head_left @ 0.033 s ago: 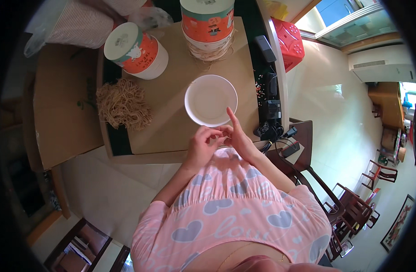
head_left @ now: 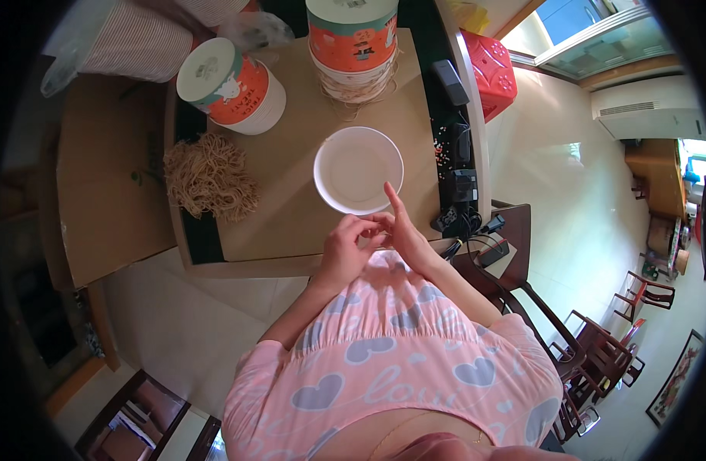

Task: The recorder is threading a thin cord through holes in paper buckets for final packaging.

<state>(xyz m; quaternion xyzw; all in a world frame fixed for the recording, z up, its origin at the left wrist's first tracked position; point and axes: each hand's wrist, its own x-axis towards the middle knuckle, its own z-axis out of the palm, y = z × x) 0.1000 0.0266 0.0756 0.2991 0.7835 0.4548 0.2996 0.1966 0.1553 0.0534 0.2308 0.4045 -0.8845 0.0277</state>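
Observation:
My left hand (head_left: pixel 346 244) and my right hand (head_left: pixel 408 240) meet at the table's near edge, just below a white paper bowl (head_left: pixel 358 170). The left fingers are bent in a pinch against the right hand. One finger of my right hand points up beside the bowl's rim; its other fingers are curled. Anything between the fingers is hidden or too small to make out. Left of the bowl lies a tangled heap of tan strings (head_left: pixel 208 177). Behind it stand an orange, green and white stack of paper bowls (head_left: pixel 241 91) and another stack (head_left: pixel 354 46) with strings around its base.
Brown cardboard (head_left: pixel 291 207) covers the tabletop. Black adapters and cables (head_left: pixel 462 184) line the right edge, beside small scattered beads (head_left: pixel 440 146). A cardboard box (head_left: pixel 111 192) stands at left, below plastic-wrapped cups (head_left: pixel 134 46). A red stool (head_left: pixel 487 75) and a dark chair (head_left: pixel 514 246) are at right.

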